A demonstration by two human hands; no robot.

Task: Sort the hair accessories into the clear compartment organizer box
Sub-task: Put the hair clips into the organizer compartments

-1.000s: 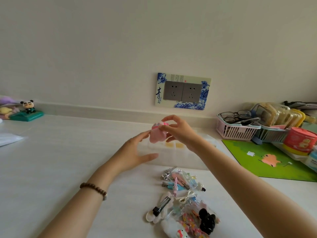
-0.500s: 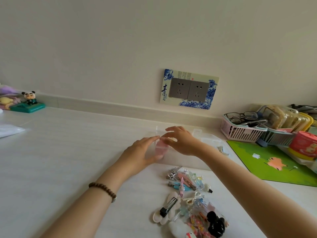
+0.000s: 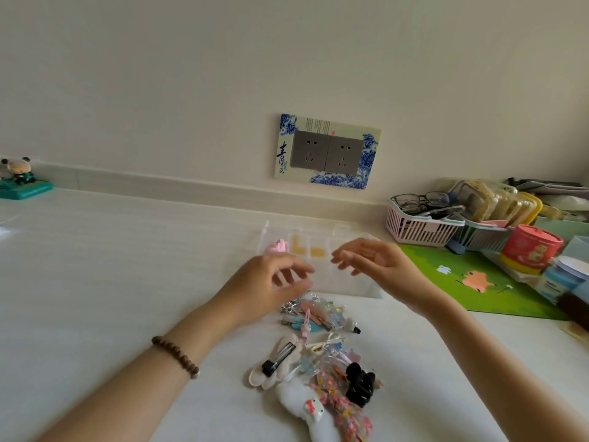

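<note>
Hovering just over the clear box (image 3: 350, 287), both hands hold nothing: the left hand (image 3: 267, 291) has its fingers loosely curled, the right hand (image 3: 382, 266) has its fingers relaxed and slightly spread. A pink accessory (image 3: 276, 247) sits in the box's far-left compartment, with yellow pieces (image 3: 310, 248) in the compartments just beside it. The pile of clips (image 3: 318, 349) lies on the table (image 3: 95, 282) in front of the box. A pink basket (image 3: 420, 228) and a green mat (image 3: 478, 282) lie to the right.
</note>
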